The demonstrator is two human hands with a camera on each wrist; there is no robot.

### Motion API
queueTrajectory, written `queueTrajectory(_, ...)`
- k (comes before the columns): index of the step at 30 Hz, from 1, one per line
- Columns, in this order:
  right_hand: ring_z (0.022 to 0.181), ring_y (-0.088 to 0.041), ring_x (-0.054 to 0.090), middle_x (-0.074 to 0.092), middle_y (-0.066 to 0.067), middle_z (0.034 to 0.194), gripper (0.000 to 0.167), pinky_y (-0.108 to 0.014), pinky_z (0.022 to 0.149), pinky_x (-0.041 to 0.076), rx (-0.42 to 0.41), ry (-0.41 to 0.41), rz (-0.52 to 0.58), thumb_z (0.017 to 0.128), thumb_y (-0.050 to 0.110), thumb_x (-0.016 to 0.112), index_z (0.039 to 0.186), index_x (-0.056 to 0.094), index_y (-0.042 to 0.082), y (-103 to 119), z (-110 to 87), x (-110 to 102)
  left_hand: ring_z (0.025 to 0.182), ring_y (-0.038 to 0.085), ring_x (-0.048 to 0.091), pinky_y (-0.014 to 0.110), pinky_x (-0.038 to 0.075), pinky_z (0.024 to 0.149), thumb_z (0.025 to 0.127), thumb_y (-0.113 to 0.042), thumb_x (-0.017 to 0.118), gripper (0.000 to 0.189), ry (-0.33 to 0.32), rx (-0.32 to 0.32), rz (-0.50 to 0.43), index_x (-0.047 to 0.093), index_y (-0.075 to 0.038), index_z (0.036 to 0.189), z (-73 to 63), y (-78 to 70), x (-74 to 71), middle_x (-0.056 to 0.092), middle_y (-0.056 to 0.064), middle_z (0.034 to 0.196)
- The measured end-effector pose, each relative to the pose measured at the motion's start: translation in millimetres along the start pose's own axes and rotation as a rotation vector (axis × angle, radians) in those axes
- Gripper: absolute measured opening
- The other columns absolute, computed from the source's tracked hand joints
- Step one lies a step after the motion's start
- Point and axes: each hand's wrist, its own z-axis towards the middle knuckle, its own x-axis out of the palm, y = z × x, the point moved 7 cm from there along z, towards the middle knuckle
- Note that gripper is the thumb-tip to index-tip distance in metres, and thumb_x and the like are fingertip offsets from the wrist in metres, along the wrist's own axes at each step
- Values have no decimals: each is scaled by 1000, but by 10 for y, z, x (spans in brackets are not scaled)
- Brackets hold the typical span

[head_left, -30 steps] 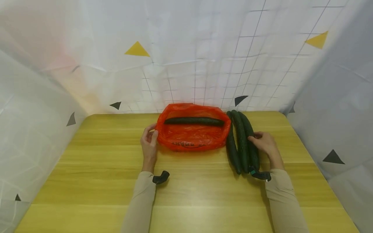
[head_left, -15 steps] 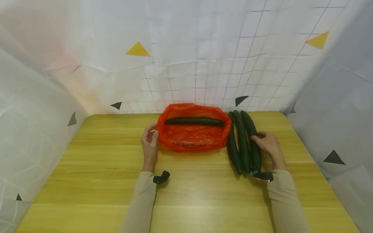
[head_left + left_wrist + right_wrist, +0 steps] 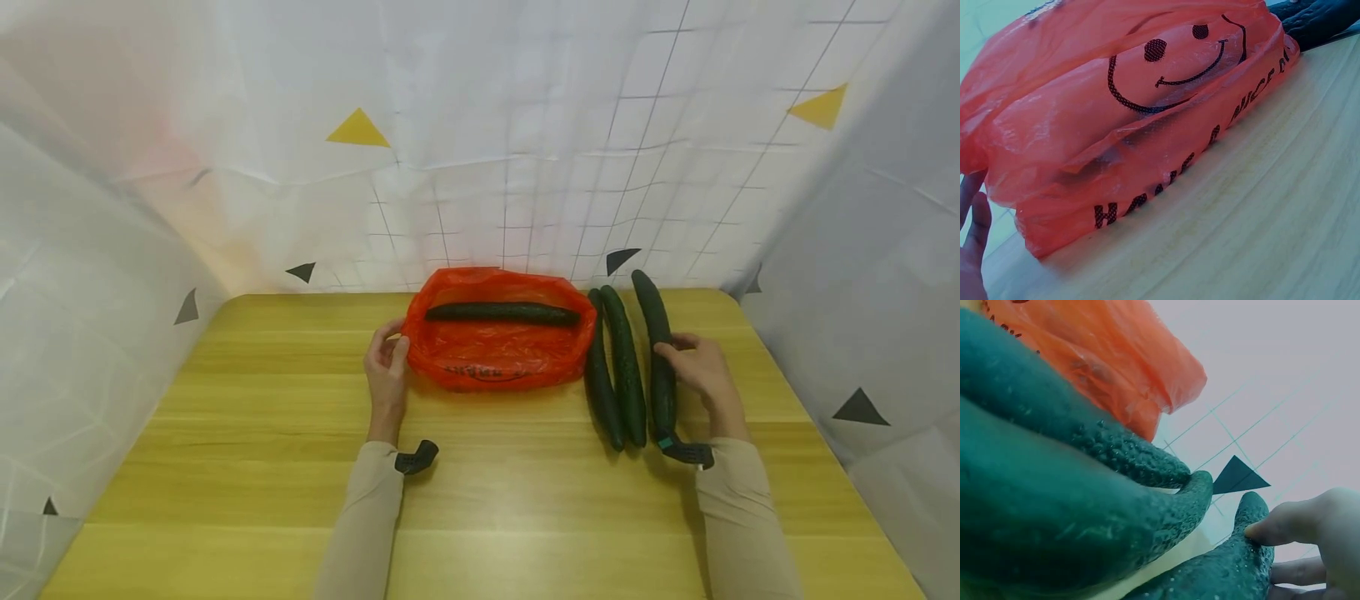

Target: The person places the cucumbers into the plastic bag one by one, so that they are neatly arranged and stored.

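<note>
right hand [image 3: 701, 371]: thumb and fingers pinch the rightmost cucumber, call it the held cucumber [image 3: 654, 321]. grip is around mid-length. it points away from the person, far end overlapping the back edge of the worktop [image 3: 495, 500] in the head view. visible gap between it and the other two; can't tell if it's lifted clear.

left hand [image 3: 386, 367]: thumb and bent fingers at the left rim of the red bag [image 3: 487, 348], holding it lightly by the edge.

bag sits near the back of the worktop, mouth spread wide. inner cucumber [image 3: 502, 312] lies crosswise inside it, toward the far side. front wall has a black smiley [image 3: 1175, 62] plus lettering, partly creased.

left loose cucumber [image 3: 602, 387] is right up against the bag's right side; middle loose cucumber [image 3: 628, 367] lies next to it, the pair splayed a bit at the near ends.

both sleeves [image 3: 367, 508] beige, a black wrist camera [image 3: 417, 457] at each cuff. white sheeting [image 3: 262, 67] behind, with grid lines and yellow and black triangles.
</note>
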Motion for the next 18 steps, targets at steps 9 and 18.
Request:
queueTrajectory(9,105,-40,56,40,-30,139,71,-19,66,51,4,-9,105,93,45,48,143,34,-4,57,-44,-43,85,13,57,16,49,81,92,-1,55,34,1,-6,5,52,12,123,-4,2,-7,54,31,118)
queueTrajectory(18,77,4,55,40,-26,138,70,-15,66,51,-40,-79,153,93,44,50,144,34,-2,197,-114,-170,86,12,57,16,48,81,92,-1,54,34,5,-6,1,52,12,123,-5,-1,-3,53,31,119)
